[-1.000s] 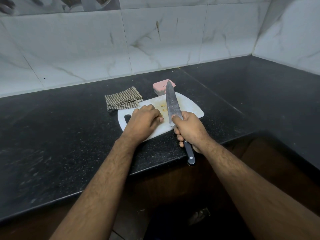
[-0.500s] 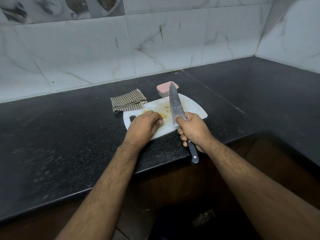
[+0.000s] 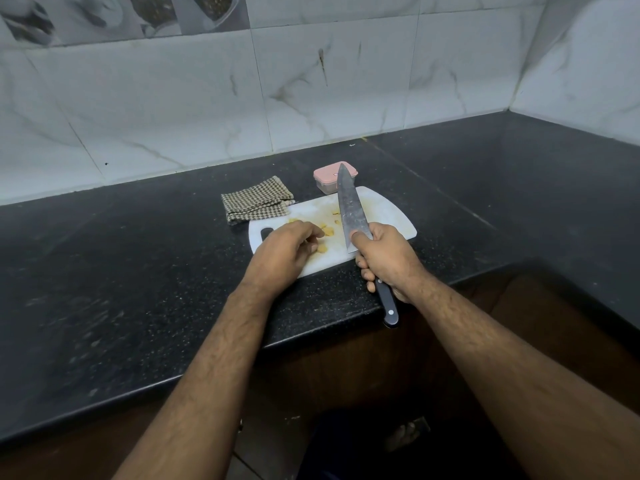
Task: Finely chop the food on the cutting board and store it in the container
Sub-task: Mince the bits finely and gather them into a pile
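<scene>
I grip the knife (image 3: 349, 209) in my right hand (image 3: 386, 259); my curled left hand (image 3: 285, 252) should gather the food (image 3: 327, 232) clear of its edge, though I cannot tell if it holds any

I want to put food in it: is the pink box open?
No, the pink box sits behind the board with its lid on.

I see a dull, scuffed metal knife blade (image 3: 350, 211) w/ glossy black handle, smooth white plastic cutting board (image 3: 388, 209), speckled polished stone counter (image 3: 138, 271), woven checked cloth (image 3: 256, 199), glossy marble-look tiles (image 3: 173, 105).
</scene>
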Demonstrator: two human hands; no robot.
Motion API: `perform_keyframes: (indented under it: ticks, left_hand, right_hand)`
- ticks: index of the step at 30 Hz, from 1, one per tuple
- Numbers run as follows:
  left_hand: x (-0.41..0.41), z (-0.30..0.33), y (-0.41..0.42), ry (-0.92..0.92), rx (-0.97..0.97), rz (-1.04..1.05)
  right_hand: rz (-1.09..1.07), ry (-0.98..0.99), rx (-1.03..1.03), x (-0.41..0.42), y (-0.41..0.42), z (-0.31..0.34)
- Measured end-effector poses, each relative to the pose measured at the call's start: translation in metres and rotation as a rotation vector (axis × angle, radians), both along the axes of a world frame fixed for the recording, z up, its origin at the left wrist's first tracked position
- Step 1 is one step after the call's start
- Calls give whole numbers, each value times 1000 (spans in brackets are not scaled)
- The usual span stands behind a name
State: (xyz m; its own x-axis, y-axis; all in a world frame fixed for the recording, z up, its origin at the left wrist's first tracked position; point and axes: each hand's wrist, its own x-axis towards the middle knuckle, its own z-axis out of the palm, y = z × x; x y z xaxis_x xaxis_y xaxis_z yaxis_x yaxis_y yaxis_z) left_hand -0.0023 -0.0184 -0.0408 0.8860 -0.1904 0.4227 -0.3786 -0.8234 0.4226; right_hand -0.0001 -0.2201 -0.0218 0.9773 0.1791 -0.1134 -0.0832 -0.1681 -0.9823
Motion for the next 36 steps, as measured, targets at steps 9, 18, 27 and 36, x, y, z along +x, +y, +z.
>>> perform_keyframes:
  ticks: [9, 18, 27, 36]
  left_hand:
    - [-2, -1, -3, 35, 51, 3]
    - [-7, 6, -5, 29, 103, 23]
    - [-4, 6, -10, -101, 187, 88]
    - [-6, 5, -22, -127, 181, 154]
  right_hand:
    - [52, -44, -2, -3, -1, 1]
    - [25, -62, -23, -4, 0, 1]
    - [21, -47, 0, -3, -1, 1]
    - [-307, -109, 226, 5, -12, -7]
